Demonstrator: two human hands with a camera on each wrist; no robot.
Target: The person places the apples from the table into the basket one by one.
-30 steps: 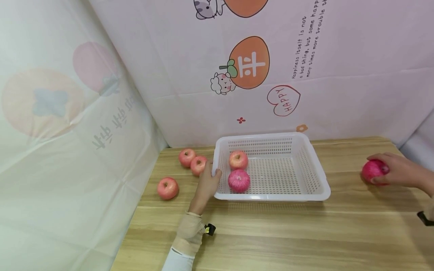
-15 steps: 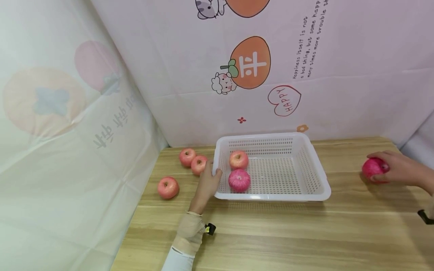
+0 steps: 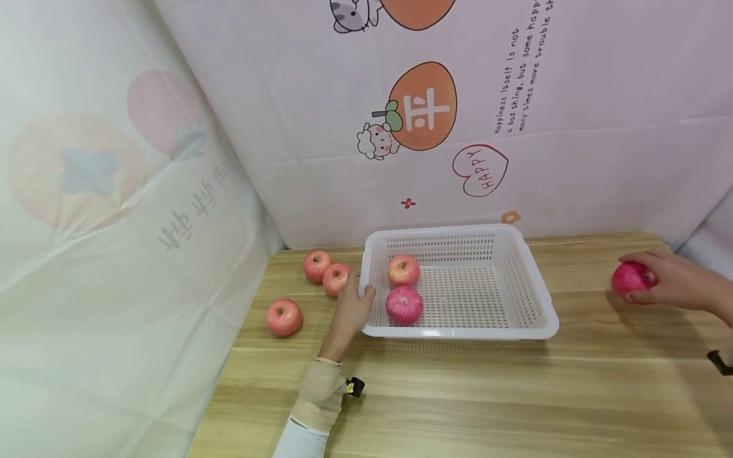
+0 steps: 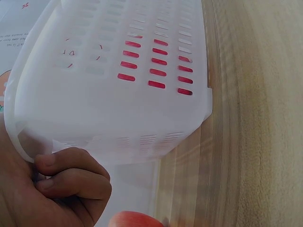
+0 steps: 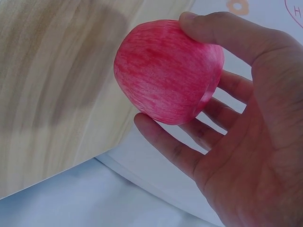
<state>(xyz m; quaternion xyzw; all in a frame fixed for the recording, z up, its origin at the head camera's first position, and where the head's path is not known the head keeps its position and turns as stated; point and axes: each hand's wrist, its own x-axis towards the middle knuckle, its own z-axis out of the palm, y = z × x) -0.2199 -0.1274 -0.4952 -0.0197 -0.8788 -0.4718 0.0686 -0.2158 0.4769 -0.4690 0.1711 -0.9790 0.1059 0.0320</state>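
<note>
At the right side of the head view, my right hand (image 3: pixel 681 282) grips a dark pink apple (image 3: pixel 630 282). The right wrist view shows thumb and fingers around that apple (image 5: pixel 165 71), with the tabletop beyond it. My left hand (image 3: pixel 350 312) holds the left rim of a white perforated basket (image 3: pixel 458 333); in the left wrist view the curled fingers of the hand (image 4: pixel 61 189) are at the rim of the basket (image 4: pixel 94 109). Inside the basket, at its left, a light red apple (image 3: pixel 403 271) lies behind a bright pink one (image 3: pixel 404 306).
Left of the basket, several light red apples are on the wooden table (image 3: pixel 458 401): one at the back (image 3: pixel 317 266), one beside my left hand (image 3: pixel 335 279), one nearer the front (image 3: pixel 284 317). A printed cloth (image 3: pixel 321 191) hangs behind the table.
My right hand and the dark pink apple in it have moved slightly up in the head view. The left hand and the basket have stayed in place.
</note>
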